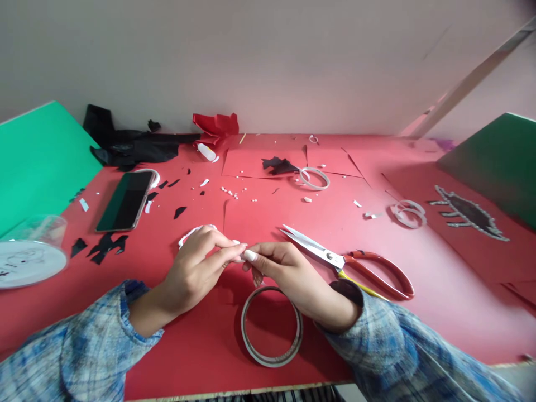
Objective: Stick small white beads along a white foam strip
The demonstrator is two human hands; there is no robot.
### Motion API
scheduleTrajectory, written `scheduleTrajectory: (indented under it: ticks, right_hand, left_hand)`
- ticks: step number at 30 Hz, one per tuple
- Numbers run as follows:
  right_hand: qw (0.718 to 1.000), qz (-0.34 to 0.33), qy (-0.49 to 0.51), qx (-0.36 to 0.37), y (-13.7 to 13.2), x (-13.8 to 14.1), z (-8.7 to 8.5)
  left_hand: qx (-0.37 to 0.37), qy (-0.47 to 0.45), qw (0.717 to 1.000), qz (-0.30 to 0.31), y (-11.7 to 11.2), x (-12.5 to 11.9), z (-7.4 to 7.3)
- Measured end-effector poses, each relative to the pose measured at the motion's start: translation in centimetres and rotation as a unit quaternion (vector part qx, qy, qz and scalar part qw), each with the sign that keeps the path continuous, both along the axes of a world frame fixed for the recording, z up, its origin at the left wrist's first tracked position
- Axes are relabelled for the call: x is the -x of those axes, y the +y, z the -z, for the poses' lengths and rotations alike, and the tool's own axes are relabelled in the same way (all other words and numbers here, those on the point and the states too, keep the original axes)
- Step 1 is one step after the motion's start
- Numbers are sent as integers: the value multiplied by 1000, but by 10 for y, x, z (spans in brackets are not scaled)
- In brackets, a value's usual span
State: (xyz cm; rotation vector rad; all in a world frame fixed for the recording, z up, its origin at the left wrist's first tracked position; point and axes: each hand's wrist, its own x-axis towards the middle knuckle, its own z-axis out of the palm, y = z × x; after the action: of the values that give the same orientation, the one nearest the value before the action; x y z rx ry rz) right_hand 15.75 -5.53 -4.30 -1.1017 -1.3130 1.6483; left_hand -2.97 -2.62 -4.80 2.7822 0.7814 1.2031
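Observation:
Fingertip to fingertip, my left hand [195, 273] and my right hand [288, 273] meet over the middle of the red table. Both are closed in a pinch on something small and pale that I cannot make out. A white scalloped piece [184, 238] lies behind my left hand, which partly covers it. Just below my right hand is a nearly used-up tape roll [272, 362], lying flat. Scissors [330, 257] with red and yellow handles lie to the right of my right hand, blades slightly apart.
At left are a phone [124, 202], black scraps [108, 245] and a white lid [29, 265]. White beads [230, 193], a small white bottle [206, 152] and clear rings [315, 178] lie farther back. A bead-edged black shape [471, 212] is at right, near a green panel [498, 167].

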Motion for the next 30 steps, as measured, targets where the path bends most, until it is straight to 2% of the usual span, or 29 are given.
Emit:
scheduleTrajectory:
  ticks: [5, 12, 14, 16, 18, 21, 23, 27, 30]
  right_hand:
    - [999, 5, 36, 6, 0, 1, -1]
    - [994, 50, 93, 37, 3, -1, 1]
    - [990, 61, 119, 50, 5, -2, 3]
    - [986, 59, 140, 63, 7, -3, 3]
    - [986, 49, 148, 65, 8, -3, 3]
    - [990, 37, 120, 57, 8, -3, 1]
    - [993, 33, 99, 55, 8, -3, 0]
    - [988, 11, 135, 73, 9, -4, -1]
    - [974, -27, 202, 101, 10, -7, -4]
  left_hand:
    - [-18, 40, 999, 18, 2, 2, -5]
    - [-119, 138, 983, -25, -9, -6, -3]
    - [-122, 139, 982, -31, -10, -7, -2]
    - [-59, 99, 992, -43, -8, -7, -2]
    - [64, 37, 996, -58, -4, -4, -4]
    - [246, -11, 968, -52, 2, 1, -7]
    - [307, -23, 950, -47, 5, 3, -9]
    - [344, -68, 936, -21, 13, 8, -14]
    - [283, -82, 955, 36, 21, 15, -18]
